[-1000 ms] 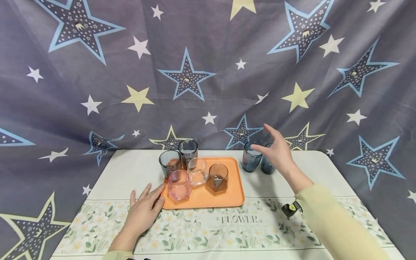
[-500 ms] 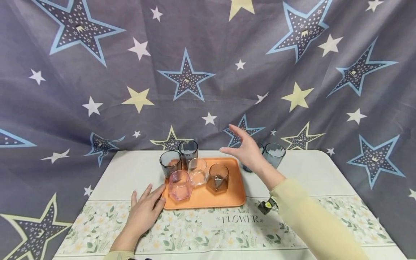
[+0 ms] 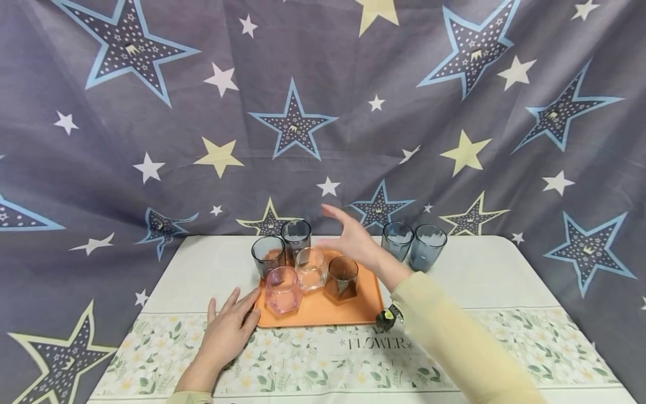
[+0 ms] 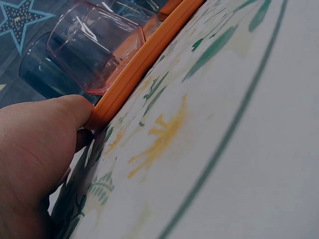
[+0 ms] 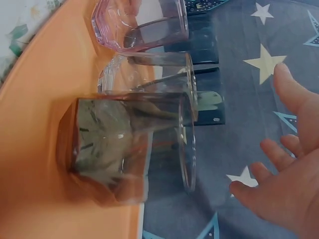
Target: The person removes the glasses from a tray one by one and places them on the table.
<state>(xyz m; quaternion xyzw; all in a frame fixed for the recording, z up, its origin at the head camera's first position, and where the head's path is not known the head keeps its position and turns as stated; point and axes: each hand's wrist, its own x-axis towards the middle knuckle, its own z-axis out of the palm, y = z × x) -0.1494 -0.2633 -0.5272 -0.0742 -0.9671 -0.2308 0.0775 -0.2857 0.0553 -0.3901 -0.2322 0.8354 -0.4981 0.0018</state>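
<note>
My left hand (image 3: 225,334) touches the left edge of an orange tray (image 3: 323,317), its fingers spread; in the left wrist view the thumb (image 4: 75,110) lies against the rim. On the tray stand a pink glass (image 3: 282,292), a clear glass (image 3: 310,269) and a brown glass (image 3: 343,278), all upright. Two blue-grey tumblers (image 3: 268,255) stand at its back left corner, their bases partly hidden. Over the tray's back right part hovers my right hand (image 3: 353,241), thumb and fingers apart, holding nothing. In the right wrist view it is beside the brown glass's rim (image 5: 187,144), not touching.
Right of the tray, two more blue tumblers (image 3: 426,247) stand side by side, behind the right forearm. A floral cloth (image 3: 313,359) covers the table. A star-patterned curtain (image 3: 323,123) hangs right behind the table's back edge.
My right hand has moved left, from beside the two right-hand tumblers to above the tray. Its fingers have stayed apart. The left hand, tray and glasses stay in place.
</note>
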